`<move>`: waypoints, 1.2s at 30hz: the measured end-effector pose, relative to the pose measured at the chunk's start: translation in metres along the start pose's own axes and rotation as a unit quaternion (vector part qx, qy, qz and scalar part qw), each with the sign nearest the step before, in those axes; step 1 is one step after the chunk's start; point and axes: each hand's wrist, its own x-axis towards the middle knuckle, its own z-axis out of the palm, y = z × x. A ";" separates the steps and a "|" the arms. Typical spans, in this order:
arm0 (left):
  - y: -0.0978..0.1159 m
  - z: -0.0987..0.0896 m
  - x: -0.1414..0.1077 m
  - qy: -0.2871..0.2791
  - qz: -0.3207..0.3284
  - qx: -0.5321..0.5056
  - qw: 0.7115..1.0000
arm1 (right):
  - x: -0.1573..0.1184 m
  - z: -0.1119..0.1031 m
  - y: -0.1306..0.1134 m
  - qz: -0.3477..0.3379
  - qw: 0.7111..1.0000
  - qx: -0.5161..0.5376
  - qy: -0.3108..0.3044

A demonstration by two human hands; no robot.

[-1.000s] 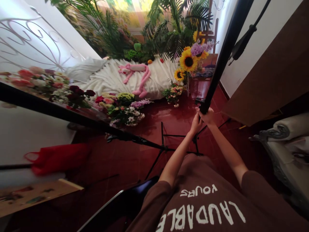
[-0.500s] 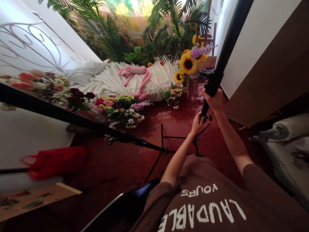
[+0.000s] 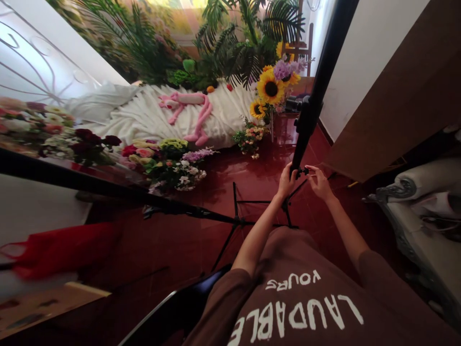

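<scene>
A black light stand (image 3: 309, 115) rises in front of me, leaning toward the upper right. My left hand (image 3: 285, 182) is wrapped around its lower tube, just by the collar. From that collar a small black tightening knob (image 3: 302, 171) sticks out to the right. The fingertips of my right hand (image 3: 320, 183) pinch at this knob from the right side. Further up the tube sits another clamp with a knob (image 3: 298, 124), with neither hand on it. Below, the stand's thin legs (image 3: 288, 211) spread over the red floor.
A second black stand (image 3: 144, 192) slants across the left. Behind lie a pink plush toy (image 3: 196, 115) on white draped cloth (image 3: 137, 113), artificial flowers (image 3: 180, 168) and sunflowers (image 3: 270, 89). A red bag (image 3: 61, 250) is at left, a pale sofa (image 3: 425, 211) at right.
My right hand has let go of the upper tube and come down to the lower knob. The left hand stays around the tube. The whole view has shifted slightly.
</scene>
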 end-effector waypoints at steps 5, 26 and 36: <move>0.002 -0.001 -0.001 0.001 -0.001 0.002 1.000 | -0.004 0.023 0.012 0.007 0.998 0.011 0.055; 0.005 0.000 -0.004 0.003 -0.004 0.011 1.000 | 0.019 0.037 0.016 0.197 0.966 0.068 0.154; 0.007 0.003 -0.004 0.011 -0.031 -0.047 0.998 | 0.028 0.042 0.004 0.409 0.782 0.455 0.119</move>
